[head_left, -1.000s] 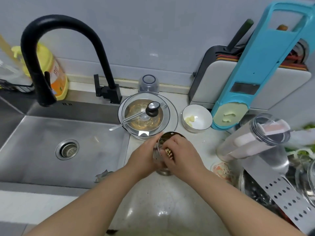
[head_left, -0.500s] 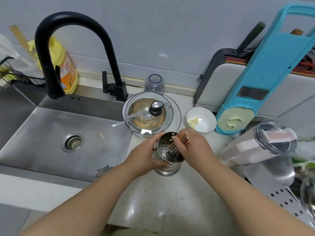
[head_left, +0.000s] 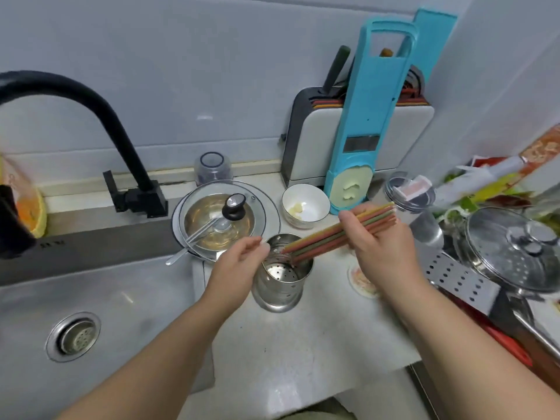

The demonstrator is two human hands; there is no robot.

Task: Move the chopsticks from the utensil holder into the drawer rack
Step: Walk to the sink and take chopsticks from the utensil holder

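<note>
Mid-frame, our right hand (head_left: 381, 250) grips the chopsticks (head_left: 333, 234), long axis slanting up-right, lower tips at the holder (head_left: 280, 280) rim; left hand (head_left: 236, 262), loose, steadies the holder.

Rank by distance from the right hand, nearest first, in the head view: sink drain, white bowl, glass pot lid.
From the right hand:
1. White bowl, just up-left of it.
2. Glass pot lid, further left, beside the sink.
3. Sink drain, far lower left.
</note>
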